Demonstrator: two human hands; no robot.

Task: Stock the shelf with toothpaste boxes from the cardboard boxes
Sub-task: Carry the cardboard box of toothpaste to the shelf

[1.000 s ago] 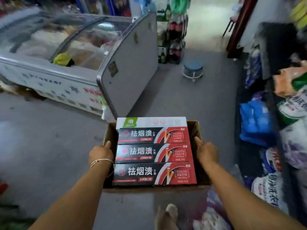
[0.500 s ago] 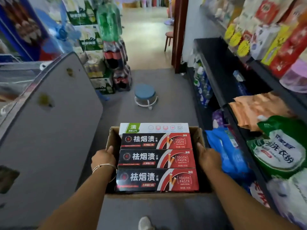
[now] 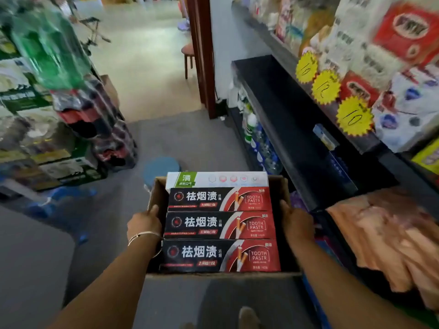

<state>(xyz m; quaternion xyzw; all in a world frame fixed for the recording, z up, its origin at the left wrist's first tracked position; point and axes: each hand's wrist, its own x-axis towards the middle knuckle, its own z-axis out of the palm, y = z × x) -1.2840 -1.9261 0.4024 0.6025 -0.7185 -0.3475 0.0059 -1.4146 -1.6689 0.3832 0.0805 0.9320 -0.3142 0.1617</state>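
Observation:
I carry an open cardboard box [image 3: 155, 191] at waist height. My left hand [image 3: 143, 224] grips its left wall and my right hand [image 3: 295, 223] grips its right wall. Inside lie three black-and-red toothpaste boxes [image 3: 219, 225] side by side, with a white-and-green toothpaste box [image 3: 217, 179] at the far end. To my right runs a black shelf [image 3: 285, 108] whose middle board is mostly bare, apart from a blue box [image 3: 326, 138] lying on it.
Upper shelf boards at right hold packaged goods with yellow price stars [image 3: 354, 118]. Orange bags [image 3: 384, 236] lie on the shelf near my right arm. Stacked drink crates and bottles [image 3: 71, 119] stand at left. A blue stool [image 3: 161, 169] sits on the floor ahead, a doorway behind it.
My view has swung right, from the freezer chest toward the black shelf, and I have moved forward along the aisle. Both hands keep the same grip on the cardboard box.

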